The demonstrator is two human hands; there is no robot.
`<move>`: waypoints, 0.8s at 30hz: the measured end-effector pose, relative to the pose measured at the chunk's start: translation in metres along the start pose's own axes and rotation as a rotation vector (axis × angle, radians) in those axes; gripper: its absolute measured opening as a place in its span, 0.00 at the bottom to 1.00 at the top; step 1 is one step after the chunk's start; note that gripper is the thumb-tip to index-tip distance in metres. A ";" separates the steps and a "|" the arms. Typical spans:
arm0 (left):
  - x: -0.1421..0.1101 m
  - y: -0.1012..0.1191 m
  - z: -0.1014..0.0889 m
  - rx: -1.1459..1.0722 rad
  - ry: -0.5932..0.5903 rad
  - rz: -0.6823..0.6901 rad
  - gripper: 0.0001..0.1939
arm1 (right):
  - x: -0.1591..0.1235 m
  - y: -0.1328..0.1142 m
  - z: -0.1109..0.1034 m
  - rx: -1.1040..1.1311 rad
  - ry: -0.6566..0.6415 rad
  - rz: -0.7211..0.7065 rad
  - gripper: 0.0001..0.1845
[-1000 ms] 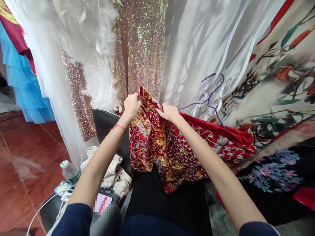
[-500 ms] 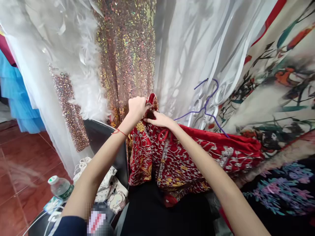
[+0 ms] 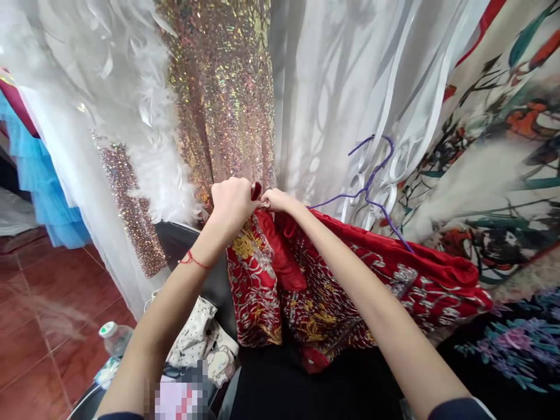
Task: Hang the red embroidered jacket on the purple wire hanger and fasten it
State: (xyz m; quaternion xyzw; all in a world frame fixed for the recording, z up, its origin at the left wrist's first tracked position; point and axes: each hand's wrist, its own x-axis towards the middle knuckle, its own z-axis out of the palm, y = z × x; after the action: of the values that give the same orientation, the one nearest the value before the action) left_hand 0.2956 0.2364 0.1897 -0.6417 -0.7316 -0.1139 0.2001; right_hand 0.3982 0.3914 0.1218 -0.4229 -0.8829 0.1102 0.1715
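Observation:
A red embroidered garment (image 3: 332,286) with gold and silver patterns is draped over a black chair (image 3: 184,245) in front of me. My left hand (image 3: 231,201) is closed in a fist on the garment's upper edge. Right beside it, my right hand (image 3: 275,200) pinches the same red edge, the two hands touching. A red cord circles my left wrist. A purple wire hanger (image 3: 371,181) pokes out behind the garment to the right.
Hanging behind are a white feathered dress (image 3: 131,116), a sequined gold dress (image 3: 223,93), a sheer white dress (image 3: 341,87) and a floral painted fabric (image 3: 494,146). A water bottle (image 3: 112,338) and a patterned white bag (image 3: 201,344) sit at lower left by the red tile floor.
My hands have come together on the garment's top edge and lifted it slightly; a fold of red lining now hangs below them. The view has shifted a little.

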 end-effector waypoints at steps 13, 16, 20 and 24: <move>0.013 -0.010 0.034 -0.074 0.134 -0.079 0.16 | 0.025 0.006 -0.011 0.086 0.368 -0.174 0.31; 0.020 -0.002 0.054 -0.090 0.098 -0.023 0.17 | 0.013 0.014 -0.019 -0.151 0.324 0.051 0.29; 0.022 0.008 0.080 -0.141 -0.021 0.063 0.18 | -0.017 0.020 -0.029 -0.239 0.254 0.330 0.17; 0.020 0.017 0.070 -0.267 0.013 0.107 0.25 | -0.054 0.015 -0.049 -0.312 0.348 0.502 0.19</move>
State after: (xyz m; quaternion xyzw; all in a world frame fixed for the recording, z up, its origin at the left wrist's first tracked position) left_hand 0.3003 0.2866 0.1345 -0.7000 -0.6733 -0.2036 0.1237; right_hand 0.4597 0.3602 0.1500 -0.6608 -0.7149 -0.0613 0.2203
